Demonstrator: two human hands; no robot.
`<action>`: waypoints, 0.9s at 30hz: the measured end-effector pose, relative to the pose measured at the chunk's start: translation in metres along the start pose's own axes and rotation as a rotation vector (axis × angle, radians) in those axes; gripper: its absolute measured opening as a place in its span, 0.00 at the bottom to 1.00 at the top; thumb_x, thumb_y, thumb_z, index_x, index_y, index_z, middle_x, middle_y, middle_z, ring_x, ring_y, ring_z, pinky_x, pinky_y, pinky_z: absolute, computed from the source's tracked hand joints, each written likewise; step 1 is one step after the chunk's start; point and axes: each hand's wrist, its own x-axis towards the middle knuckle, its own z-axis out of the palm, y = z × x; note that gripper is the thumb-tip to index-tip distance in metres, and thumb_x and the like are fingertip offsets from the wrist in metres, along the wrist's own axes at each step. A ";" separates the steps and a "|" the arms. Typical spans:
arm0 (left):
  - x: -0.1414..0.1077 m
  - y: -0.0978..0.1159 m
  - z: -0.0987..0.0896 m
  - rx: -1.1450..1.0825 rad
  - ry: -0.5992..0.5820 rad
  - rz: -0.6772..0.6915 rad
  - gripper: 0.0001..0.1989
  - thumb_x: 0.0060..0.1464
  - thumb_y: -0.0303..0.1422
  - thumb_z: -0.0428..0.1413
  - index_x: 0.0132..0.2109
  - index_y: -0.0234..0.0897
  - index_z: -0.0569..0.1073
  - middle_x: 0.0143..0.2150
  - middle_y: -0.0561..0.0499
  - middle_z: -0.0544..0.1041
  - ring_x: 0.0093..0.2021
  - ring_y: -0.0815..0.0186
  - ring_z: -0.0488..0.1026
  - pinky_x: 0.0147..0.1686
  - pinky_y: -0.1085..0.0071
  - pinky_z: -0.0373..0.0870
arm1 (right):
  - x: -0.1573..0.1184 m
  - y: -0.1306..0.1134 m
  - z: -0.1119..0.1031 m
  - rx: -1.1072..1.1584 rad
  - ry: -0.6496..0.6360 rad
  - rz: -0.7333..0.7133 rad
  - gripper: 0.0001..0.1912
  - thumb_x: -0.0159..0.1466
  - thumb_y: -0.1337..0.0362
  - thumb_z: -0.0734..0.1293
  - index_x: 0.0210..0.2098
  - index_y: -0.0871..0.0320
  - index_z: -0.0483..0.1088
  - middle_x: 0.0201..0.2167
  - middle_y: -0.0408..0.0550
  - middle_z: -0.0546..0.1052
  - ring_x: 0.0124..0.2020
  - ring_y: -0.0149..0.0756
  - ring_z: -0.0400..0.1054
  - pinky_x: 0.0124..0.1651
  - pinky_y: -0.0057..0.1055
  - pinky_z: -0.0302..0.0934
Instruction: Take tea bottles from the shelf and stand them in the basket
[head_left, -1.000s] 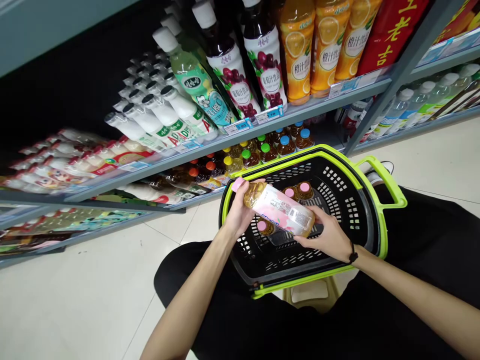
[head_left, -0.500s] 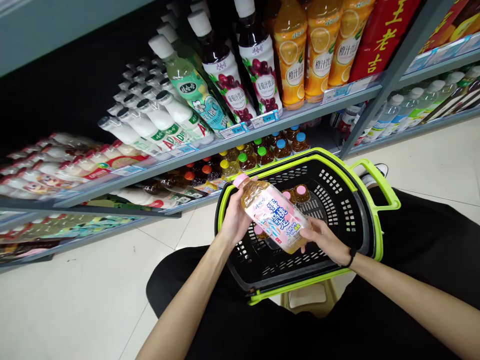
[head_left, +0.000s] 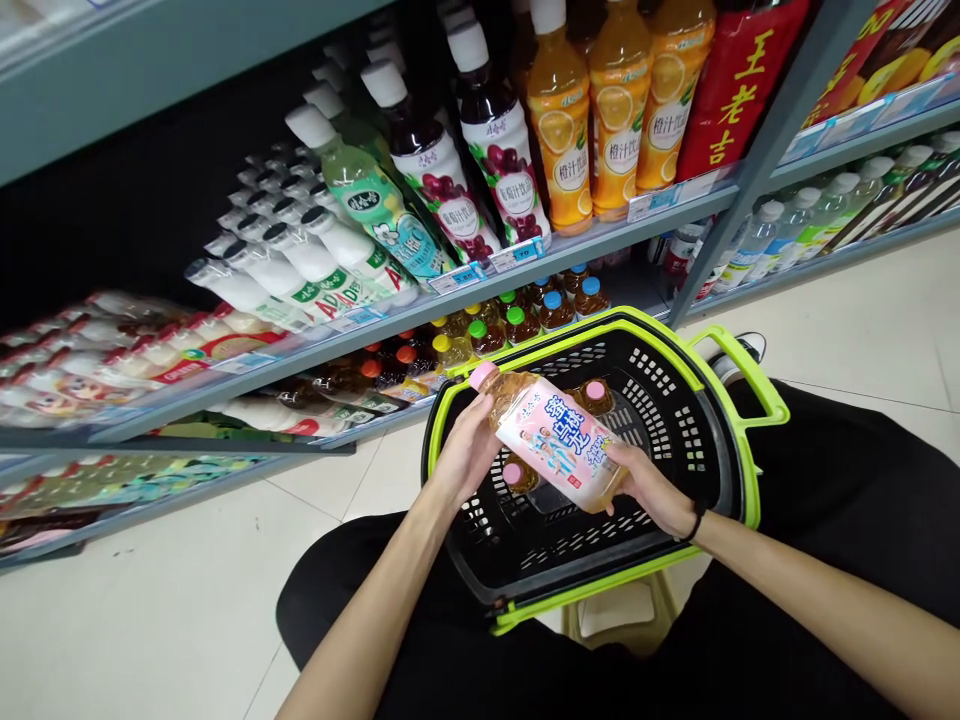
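Observation:
A pink-labelled bottle (head_left: 559, 440) with a pink cap is held tilted above the black basket (head_left: 720, 440) with lime-green rims. My left hand (head_left: 471, 450) grips its neck end, just under the cap. Around the base end, my right hand (head_left: 651, 487) is closed, a dark band on its wrist. Inside the basket, a pink-capped bottle (head_left: 596, 396) shows behind the held one, and another pink cap (head_left: 513, 474) shows below its left side. The held bottle hides part of the basket's inside.
Shelves (head_left: 420, 300) run across the top, with purple grape drinks (head_left: 506, 165), orange drinks (head_left: 559, 130) and white bottles (head_left: 300, 255). Small bottles (head_left: 480, 335) stand on the lower shelf. A stool (head_left: 622, 615) is under the basket, between black-trousered legs (head_left: 840, 500).
The held bottle has turned slightly, so its label faces the camera more fully. The whole view has shifted a little, with shelves and basket slightly lower and further left.

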 end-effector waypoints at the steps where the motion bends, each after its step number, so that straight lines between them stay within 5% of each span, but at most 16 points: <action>1: 0.000 0.001 0.000 -0.003 -0.003 -0.007 0.25 0.58 0.44 0.66 0.58 0.36 0.78 0.58 0.45 0.80 0.57 0.57 0.76 0.53 0.68 0.73 | 0.000 0.000 -0.001 -0.031 -0.008 -0.011 0.38 0.58 0.33 0.71 0.48 0.62 0.70 0.34 0.50 0.76 0.29 0.37 0.70 0.23 0.28 0.67; 17: 0.001 0.009 -0.014 0.204 -0.079 -0.054 0.27 0.44 0.39 0.75 0.51 0.38 0.78 0.44 0.49 0.81 0.38 0.66 0.77 0.37 0.73 0.77 | 0.008 0.020 -0.014 -0.170 0.125 0.043 0.38 0.63 0.28 0.57 0.29 0.59 0.68 0.22 0.48 0.73 0.20 0.34 0.65 0.21 0.30 0.62; 27: 0.006 -0.001 -0.016 0.283 -0.103 -0.121 0.34 0.47 0.42 0.72 0.59 0.34 0.77 0.55 0.40 0.80 0.51 0.54 0.79 0.47 0.67 0.76 | 0.016 0.010 -0.011 -0.255 0.238 0.205 0.28 0.76 0.53 0.47 0.33 0.61 0.68 0.22 0.48 0.73 0.19 0.34 0.66 0.19 0.27 0.62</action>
